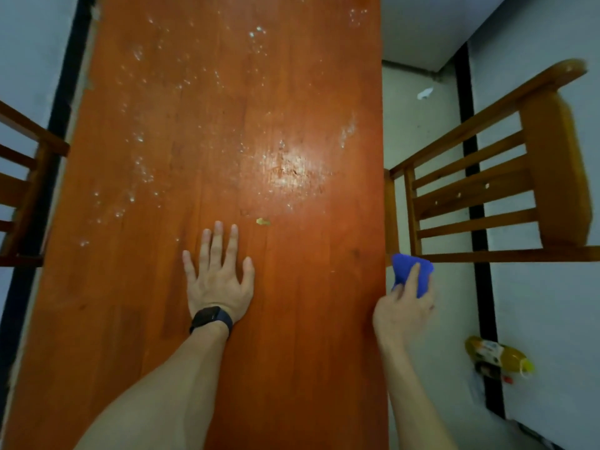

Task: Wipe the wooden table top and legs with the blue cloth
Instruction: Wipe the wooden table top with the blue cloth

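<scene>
The long orange-brown wooden table top (pixel 292 352) fills the middle of the view, with wet drops and a whitish smear across its far half and a small yellowish scrap (pixel 263 221) near the centre. My left hand (pixel 218 274) lies flat on the top with fingers spread, a dark watch on the wrist. My right hand (pixel 404 306) is just beyond the table's right edge, over the floor, gripping the bunched blue cloth (pixel 414 271). The table legs are hidden under the top.
A wooden slatted chair (pixel 506 177) stands close to the table's right edge, just beyond the cloth. Part of another chair (pixel 22 177) shows at the left. A yellow bottle (pixel 498 354) lies on the pale floor at the lower right. A white scrap (pixel 424 93) lies farther back.
</scene>
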Motion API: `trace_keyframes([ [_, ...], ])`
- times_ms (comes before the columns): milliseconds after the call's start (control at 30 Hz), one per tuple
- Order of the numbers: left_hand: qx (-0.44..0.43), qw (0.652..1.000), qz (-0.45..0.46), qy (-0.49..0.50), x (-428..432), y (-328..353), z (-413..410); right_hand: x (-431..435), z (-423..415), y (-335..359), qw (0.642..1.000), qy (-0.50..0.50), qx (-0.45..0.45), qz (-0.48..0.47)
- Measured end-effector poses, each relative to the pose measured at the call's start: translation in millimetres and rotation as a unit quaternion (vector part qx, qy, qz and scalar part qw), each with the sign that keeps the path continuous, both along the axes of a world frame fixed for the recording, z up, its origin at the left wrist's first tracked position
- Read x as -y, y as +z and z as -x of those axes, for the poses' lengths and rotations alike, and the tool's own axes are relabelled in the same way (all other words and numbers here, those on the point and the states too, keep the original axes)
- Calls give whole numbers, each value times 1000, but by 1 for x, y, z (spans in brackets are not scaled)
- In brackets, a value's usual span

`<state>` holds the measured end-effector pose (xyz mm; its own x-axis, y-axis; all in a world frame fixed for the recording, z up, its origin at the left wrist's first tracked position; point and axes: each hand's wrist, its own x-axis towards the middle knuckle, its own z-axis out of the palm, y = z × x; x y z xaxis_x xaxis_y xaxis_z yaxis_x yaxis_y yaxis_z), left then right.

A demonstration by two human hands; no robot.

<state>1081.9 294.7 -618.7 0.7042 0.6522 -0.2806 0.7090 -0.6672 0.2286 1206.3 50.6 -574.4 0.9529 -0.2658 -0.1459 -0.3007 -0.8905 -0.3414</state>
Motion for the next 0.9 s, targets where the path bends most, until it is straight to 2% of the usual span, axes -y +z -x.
trace_keyframes([
  [67,0,1000,1,0,0,0,-1,-40,-1,5,992,113,50,-26],
  [167,8,1000,2,0,-2,0,1,-131,-9,3,945,314,78,-58],
  [200,12,1000,-1,3,-2,-1,1,-163,-12,2,916,387,73,-69],
  [267,20,1000,-7,8,-1,-3,1,-206,-14,-4,837,543,48,-60],
  [300,21,1000,-8,8,-1,-2,0,-214,-18,-10,799,599,35,-40],
  [333,19,1000,-5,5,-1,-2,0,-214,-25,-15,781,623,33,-17],
  [367,17,1000,-1,2,-2,-2,0,-206,-34,-18,794,607,42,6],
  [400,17,1000,2,1,-2,-2,0,-192,-43,-20,831,553,50,30],
  [467,21,1000,-4,3,-1,-2,1,-154,-63,-16,922,377,48,72],
  [500,24,1000,-7,2,-1,-2,1,-134,-71,-12,951,295,38,90],
  [567,28,1000,-11,5,-1,-3,0,-110,-81,2,974,205,23,99],
  [633,26,1000,-11,7,-1,-3,0,-117,-79,7,978,195,34,64],
  [700,21,1000,-11,4,0,-3,0,-148,-67,8,962,267,65,13],
  [833,5,1000,-6,7,-2,-1,0,-225,-34,-4,873,484,55,-25],
  [900,-5,1000,-3,8,0,1,0,-237,-34,-10,856,516,18,-24],
])
